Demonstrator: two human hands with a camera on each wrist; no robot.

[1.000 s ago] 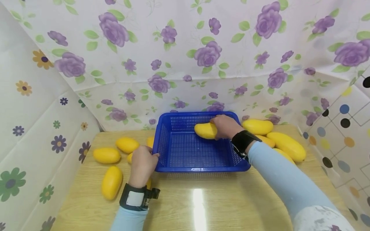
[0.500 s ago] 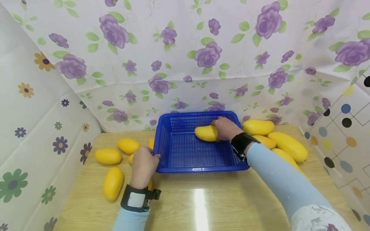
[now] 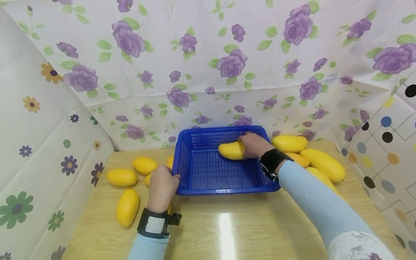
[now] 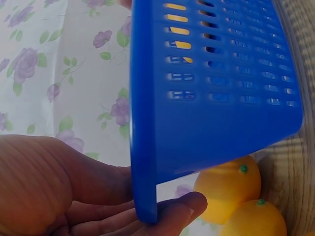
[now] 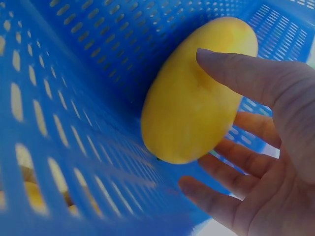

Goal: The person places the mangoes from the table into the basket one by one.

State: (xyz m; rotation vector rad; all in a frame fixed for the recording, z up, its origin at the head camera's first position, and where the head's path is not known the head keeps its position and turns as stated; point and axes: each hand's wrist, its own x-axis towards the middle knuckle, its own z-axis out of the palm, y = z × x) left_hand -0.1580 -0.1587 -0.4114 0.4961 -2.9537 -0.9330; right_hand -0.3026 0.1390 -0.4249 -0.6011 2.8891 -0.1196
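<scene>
A blue plastic basket (image 3: 224, 190) stands at the back of the table. My left hand (image 3: 163, 186) pinches its left rim; in the left wrist view the thumb lies on one side of the rim (image 4: 143, 147) and the fingers on the other. Inside the basket, toward the far right corner, lies a yellow mango (image 3: 231, 150). My right hand (image 3: 255, 145) reaches in from the right and holds it. In the right wrist view the thumb lies across the mango (image 5: 182, 108), with the fingers spread round its other side.
Left of the basket lie several mangoes, one (image 3: 128, 208) nearest the front and another (image 3: 122, 177) behind it. More long yellow mangoes (image 3: 323, 165) are piled on the right. Flowered cloth (image 3: 208, 65) hangs behind the wooden table (image 3: 201, 231).
The mango and my right hand have sunk slightly lower in the basket. My left hand has kept its grip on the rim.
</scene>
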